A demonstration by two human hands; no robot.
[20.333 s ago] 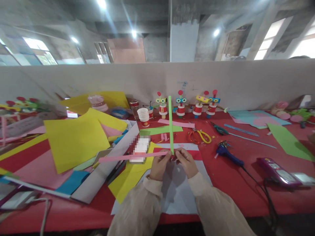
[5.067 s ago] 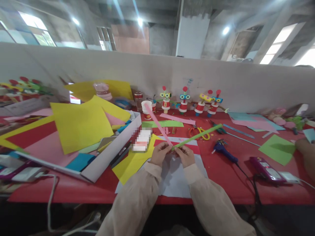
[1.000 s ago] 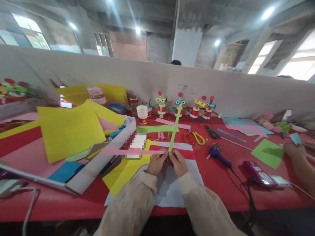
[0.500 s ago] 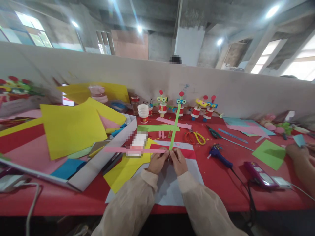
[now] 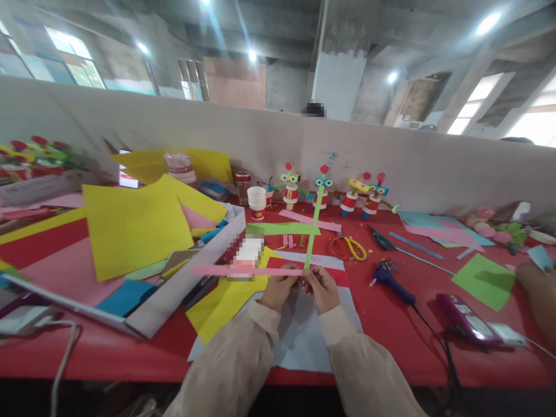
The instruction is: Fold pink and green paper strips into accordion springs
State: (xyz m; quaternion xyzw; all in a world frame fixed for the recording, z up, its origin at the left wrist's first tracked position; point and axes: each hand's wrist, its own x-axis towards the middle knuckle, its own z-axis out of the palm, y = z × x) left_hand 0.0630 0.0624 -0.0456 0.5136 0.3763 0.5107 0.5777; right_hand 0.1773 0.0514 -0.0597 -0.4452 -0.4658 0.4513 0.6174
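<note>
Head | fingers [image 5: 313,282] pinch pink strip [image 5: 268,271], green strip [image 5: 313,230] ends | glue gun [image 5: 394,285] apart

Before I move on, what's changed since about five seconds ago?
The pink strip swung from ahead-left to left, the green strip from ahead-right to nearly straight ahead. Nothing was visibly grasped or released: left hand and right hand still pinch the strips where they meet. The glue gun and paper cups stayed put.
</note>
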